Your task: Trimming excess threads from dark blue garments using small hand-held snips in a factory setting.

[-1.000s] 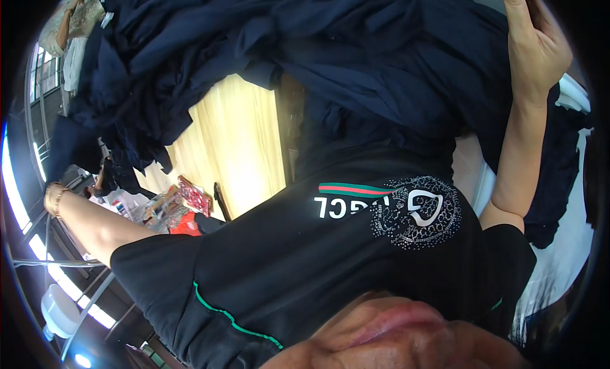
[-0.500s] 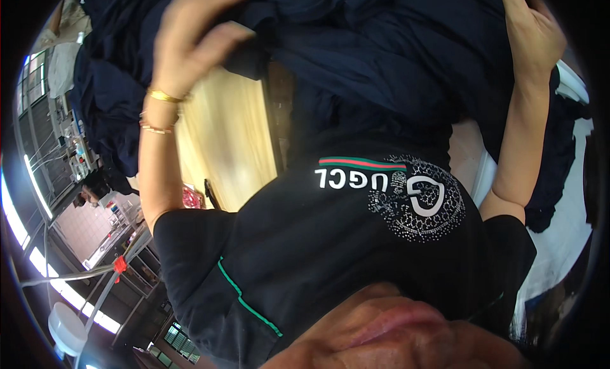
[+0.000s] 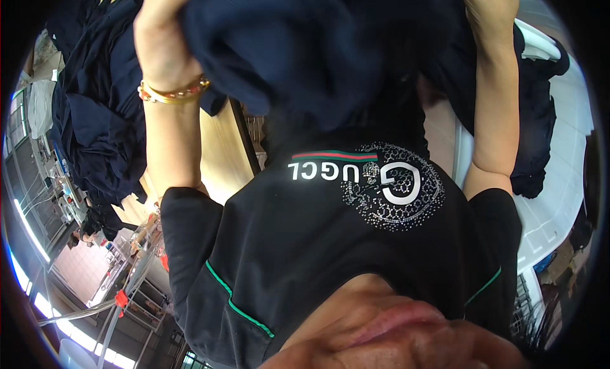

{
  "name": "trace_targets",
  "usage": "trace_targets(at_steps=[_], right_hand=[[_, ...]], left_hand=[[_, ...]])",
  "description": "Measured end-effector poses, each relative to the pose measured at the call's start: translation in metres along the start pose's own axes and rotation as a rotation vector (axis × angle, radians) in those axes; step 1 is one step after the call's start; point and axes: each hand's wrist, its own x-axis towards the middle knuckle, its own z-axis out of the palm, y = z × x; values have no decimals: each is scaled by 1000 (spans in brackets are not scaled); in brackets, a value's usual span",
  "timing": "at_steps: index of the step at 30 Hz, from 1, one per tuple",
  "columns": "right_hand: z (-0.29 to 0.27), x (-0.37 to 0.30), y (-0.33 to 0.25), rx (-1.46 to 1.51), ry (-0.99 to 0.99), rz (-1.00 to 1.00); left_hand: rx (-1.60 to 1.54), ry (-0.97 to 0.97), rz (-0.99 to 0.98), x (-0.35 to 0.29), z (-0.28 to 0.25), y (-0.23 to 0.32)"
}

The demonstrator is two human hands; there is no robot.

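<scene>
A dark navy cloth [image 3: 305, 45] hangs in loose folds between my two hands, partly smeared by motion. My left hand [image 3: 164, 42], with gold and red bracelets at its wrist, is closed at the cloth's left edge; its fingertips are hidden by the fabric and the upper edge of the view. On the other side, my right hand [image 3: 492, 10] is at the cloth's right edge. Its fingers are cut off by the top of the view, so their grip does not show.
More dark navy cloth [image 3: 95, 115] lies heaped at the left, over a pale wooden tabletop [image 3: 219, 153]. At the right is a white plastic surface with a raised rim [image 3: 559, 210], with dark fabric [image 3: 534, 140] on it. Metal poles with a red tie [image 3: 121, 299] stand at the lower left.
My left hand, open and apart before, has moved up and closed at the cloth. My right hand has shifted left and up. The cloth between them has risen and bunched closer.
</scene>
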Motion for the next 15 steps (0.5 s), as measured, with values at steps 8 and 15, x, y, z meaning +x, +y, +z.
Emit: trace_targets(at_steps=[8, 15], right_hand=[[-12, 8, -16, 283, 247, 509], [-4, 4, -20, 197, 78, 554]], left_hand=[[-112, 317, -250, 58, -27, -77], [1056, 166, 344, 36, 60, -70]])
